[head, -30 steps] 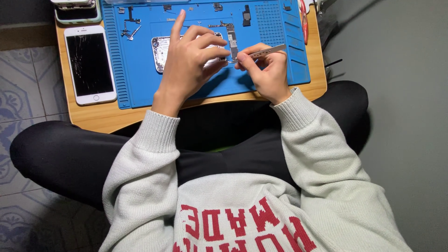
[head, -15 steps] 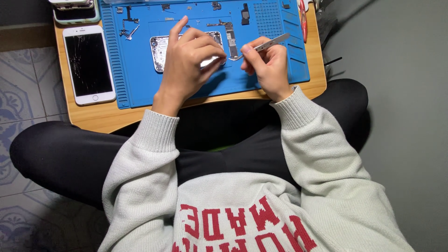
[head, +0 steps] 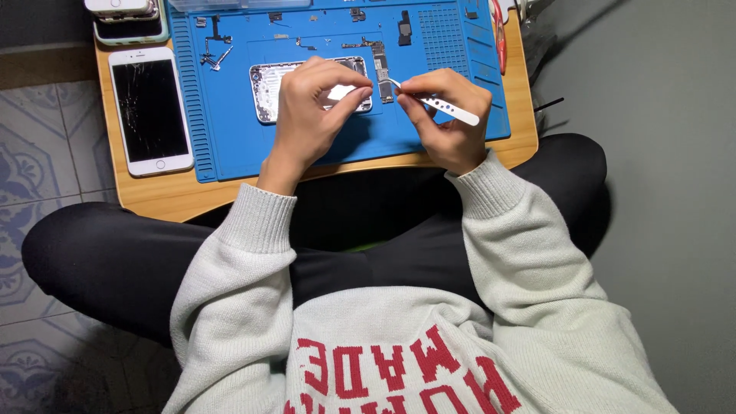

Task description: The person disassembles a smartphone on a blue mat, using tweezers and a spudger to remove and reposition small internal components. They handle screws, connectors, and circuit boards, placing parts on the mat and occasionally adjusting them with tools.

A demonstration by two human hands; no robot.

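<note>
1. On a blue work mat [head: 230,138] lies an opened phone shell [head: 264,92], its long axis running from nine to three o'clock.
2. The left hand [head: 310,107] rests on the shell, fingers curled and pressing, gripping nothing.
3. The right hand [head: 448,115] pinches white tweezers [head: 448,109]; their tip points toward ten o'clock, at a dark circuit board [head: 381,73] just beside the shell's three o'clock end.
4. The right hand is nearer the board.
5. A cracked white phone [head: 149,111] lies at nine o'clock.

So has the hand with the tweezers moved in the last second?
Yes. The right hand has tipped the tweezers round: their tip now points left onto the circuit board on the blue mat, instead of lying out to the right.
</note>
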